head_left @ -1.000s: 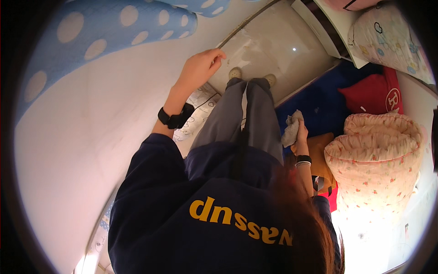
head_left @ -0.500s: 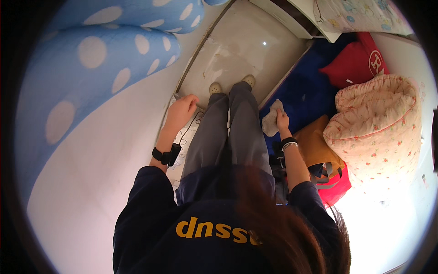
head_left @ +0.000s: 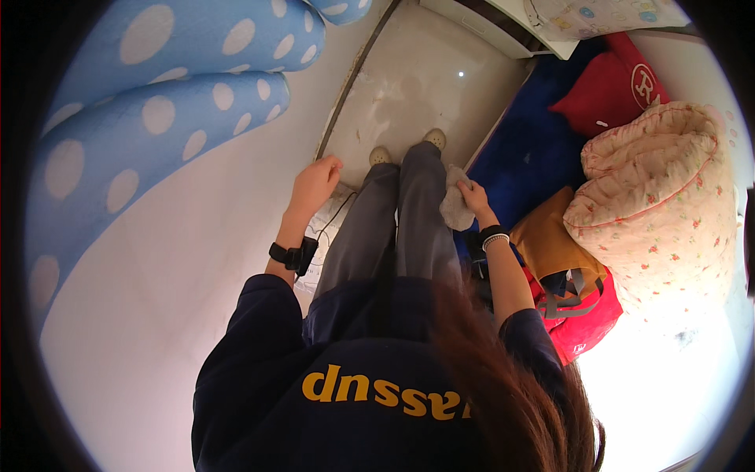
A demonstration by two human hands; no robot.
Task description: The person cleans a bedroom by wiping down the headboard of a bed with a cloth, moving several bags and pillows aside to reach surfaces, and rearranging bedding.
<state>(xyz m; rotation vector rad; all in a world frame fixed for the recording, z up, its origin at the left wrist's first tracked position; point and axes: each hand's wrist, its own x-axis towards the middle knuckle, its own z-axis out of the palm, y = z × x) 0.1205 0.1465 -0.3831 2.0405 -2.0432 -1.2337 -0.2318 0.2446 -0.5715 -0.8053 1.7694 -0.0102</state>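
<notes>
My right hand [head_left: 476, 198] is closed on a crumpled, pale grey cloth [head_left: 454, 208], which hangs beside my right thigh. Its thumb and fingers pinch the cloth's edge. On the other side, my left hand [head_left: 316, 184] hovers by my left knee, its fingers curled in and nothing visible in them. A black band with a small dark device [head_left: 296, 256] circles the left wrist. Below that hand, a thin black cable [head_left: 336, 214] runs near my left leg.
Blue cushioned shapes with white dots [head_left: 157, 115] fill the upper left. To the right lie a dark blue mat [head_left: 515, 149], a red fabric item [head_left: 595, 98], a floral quilted bundle [head_left: 645, 212] and a tan bag [head_left: 546, 240] beside a red one [head_left: 590, 326]. A white cabinet [head_left: 480, 23] stands ahead.
My right hand and the cloth have shifted left, closer to my leg. The left hand has risen slightly, still curled. My view has moved a little.
</notes>
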